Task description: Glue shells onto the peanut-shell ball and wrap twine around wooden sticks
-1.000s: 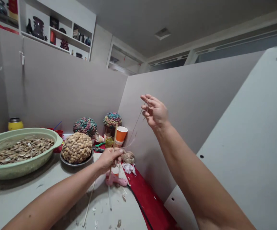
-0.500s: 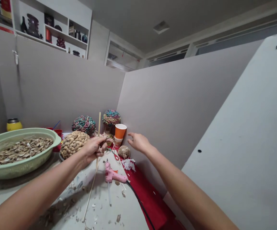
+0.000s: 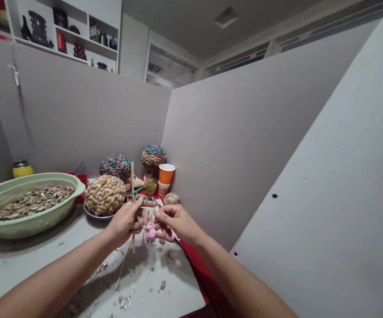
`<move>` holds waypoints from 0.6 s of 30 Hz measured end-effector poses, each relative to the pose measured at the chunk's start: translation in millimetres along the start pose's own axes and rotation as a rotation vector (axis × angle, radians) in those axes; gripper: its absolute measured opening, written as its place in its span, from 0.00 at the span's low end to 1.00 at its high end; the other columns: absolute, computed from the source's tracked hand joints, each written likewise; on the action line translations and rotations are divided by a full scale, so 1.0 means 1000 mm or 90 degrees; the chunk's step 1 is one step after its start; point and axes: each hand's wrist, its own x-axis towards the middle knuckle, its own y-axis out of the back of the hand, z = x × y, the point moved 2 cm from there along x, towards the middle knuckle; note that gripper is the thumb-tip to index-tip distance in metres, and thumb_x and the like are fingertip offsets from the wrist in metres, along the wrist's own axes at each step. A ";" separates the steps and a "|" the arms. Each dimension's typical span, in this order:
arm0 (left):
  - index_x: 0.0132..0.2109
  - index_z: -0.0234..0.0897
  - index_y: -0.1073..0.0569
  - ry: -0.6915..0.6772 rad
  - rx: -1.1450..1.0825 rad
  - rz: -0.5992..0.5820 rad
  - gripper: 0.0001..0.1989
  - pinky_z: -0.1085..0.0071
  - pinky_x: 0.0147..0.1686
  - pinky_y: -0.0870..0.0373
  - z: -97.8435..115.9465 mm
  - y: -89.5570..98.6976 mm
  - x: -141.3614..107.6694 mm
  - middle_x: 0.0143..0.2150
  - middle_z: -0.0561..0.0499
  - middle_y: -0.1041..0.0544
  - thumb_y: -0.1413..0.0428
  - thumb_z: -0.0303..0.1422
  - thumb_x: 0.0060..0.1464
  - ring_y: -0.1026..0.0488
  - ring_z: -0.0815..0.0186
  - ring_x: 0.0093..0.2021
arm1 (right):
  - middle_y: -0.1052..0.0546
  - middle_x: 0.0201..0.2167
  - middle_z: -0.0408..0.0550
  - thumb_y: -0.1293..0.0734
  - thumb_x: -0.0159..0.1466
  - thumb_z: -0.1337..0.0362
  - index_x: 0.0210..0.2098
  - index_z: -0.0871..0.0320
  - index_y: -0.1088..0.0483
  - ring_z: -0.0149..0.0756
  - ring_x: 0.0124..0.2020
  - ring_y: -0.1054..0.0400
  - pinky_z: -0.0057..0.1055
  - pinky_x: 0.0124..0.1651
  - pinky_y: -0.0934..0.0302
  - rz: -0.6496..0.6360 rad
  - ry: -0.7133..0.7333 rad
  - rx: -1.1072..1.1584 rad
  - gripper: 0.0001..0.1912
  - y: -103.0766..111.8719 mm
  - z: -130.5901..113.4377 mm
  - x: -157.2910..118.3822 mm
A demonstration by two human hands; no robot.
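My left hand [image 3: 129, 221] is closed around a thin wooden stick [image 3: 132, 181] that stands nearly upright, and thin twine runs from its fingers. Close beside it on the right, my right hand [image 3: 174, 219] pinches the thin twine [image 3: 149, 216] between thumb and fingertips. Under and behind the hands lies a pink glue gun [image 3: 150, 232], partly hidden by them. A ball of twine [image 3: 172, 198] sits just beyond my right hand. Another thin stick [image 3: 124, 265] lies on the table below my left hand.
A green basin [image 3: 28, 225] of dry flat pieces stands at the left. Behind the hands are a beige braided ball [image 3: 105, 195], two multicoloured ones [image 3: 115, 167], an orange cup [image 3: 166, 174] and grey partitions [image 3: 244, 119]. Scraps litter the white table [image 3: 178, 291].
My right hand has moved left and down to my left hand, and its fingers have closed on the twine. The stick has shifted slightly down and left. The camera view has shifted a little.
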 end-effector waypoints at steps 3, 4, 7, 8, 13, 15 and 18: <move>0.44 0.29 0.26 -0.042 0.014 0.073 0.23 0.77 0.15 0.60 -0.001 0.008 -0.005 0.26 0.46 0.23 0.48 0.47 0.58 0.54 0.79 0.13 | 0.27 0.16 0.42 0.32 0.57 0.45 0.24 0.61 0.29 0.24 0.14 0.37 0.20 0.16 0.45 0.045 0.029 0.044 0.23 0.000 0.010 -0.014; 0.45 0.28 0.26 -0.055 0.018 0.097 0.23 0.77 0.15 0.60 -0.001 0.011 -0.006 0.28 0.43 0.22 0.48 0.47 0.58 0.53 0.80 0.13 | 0.26 0.16 0.42 0.32 0.59 0.47 0.26 0.61 0.27 0.24 0.14 0.36 0.19 0.17 0.44 0.075 0.050 0.067 0.21 0.000 0.014 -0.019; 0.42 0.25 0.26 -0.059 0.020 0.138 0.23 0.77 0.14 0.59 -0.005 0.019 -0.008 0.32 0.36 0.20 0.49 0.46 0.59 0.53 0.80 0.12 | 0.26 0.18 0.42 0.31 0.61 0.53 0.33 0.60 0.24 0.24 0.16 0.36 0.19 0.18 0.42 0.201 0.127 0.194 0.15 -0.002 0.024 -0.031; 0.41 0.25 0.25 -0.049 0.016 0.137 0.23 0.77 0.14 0.59 -0.007 0.021 -0.009 0.33 0.35 0.19 0.49 0.45 0.59 0.53 0.80 0.12 | 0.26 0.18 0.42 0.30 0.60 0.54 0.34 0.59 0.24 0.24 0.16 0.36 0.19 0.18 0.42 0.241 0.147 0.250 0.13 -0.003 0.026 -0.034; 0.37 0.24 0.25 -0.009 -0.026 0.112 0.21 0.78 0.13 0.55 -0.011 0.023 -0.009 0.32 0.33 0.19 0.49 0.43 0.60 0.52 0.80 0.11 | 0.24 0.25 0.42 0.27 0.55 0.56 0.31 0.56 0.23 0.24 0.19 0.35 0.19 0.17 0.42 0.401 0.208 0.440 0.10 -0.003 0.026 -0.046; 0.37 0.25 0.26 -0.010 -0.047 0.119 0.21 0.79 0.13 0.54 -0.009 0.024 -0.008 0.31 0.33 0.19 0.52 0.41 0.63 0.51 0.80 0.11 | 0.22 0.31 0.43 0.27 0.55 0.58 0.31 0.55 0.23 0.23 0.20 0.35 0.19 0.18 0.42 0.456 0.236 0.448 0.08 0.004 0.022 -0.054; 0.35 0.26 0.27 0.008 -0.101 0.095 0.21 0.80 0.12 0.53 -0.005 0.024 -0.005 0.31 0.35 0.20 0.57 0.36 0.66 0.51 0.80 0.11 | 0.21 0.33 0.43 0.27 0.56 0.59 0.31 0.54 0.23 0.23 0.21 0.36 0.19 0.19 0.43 0.491 0.239 0.455 0.06 0.017 0.019 -0.066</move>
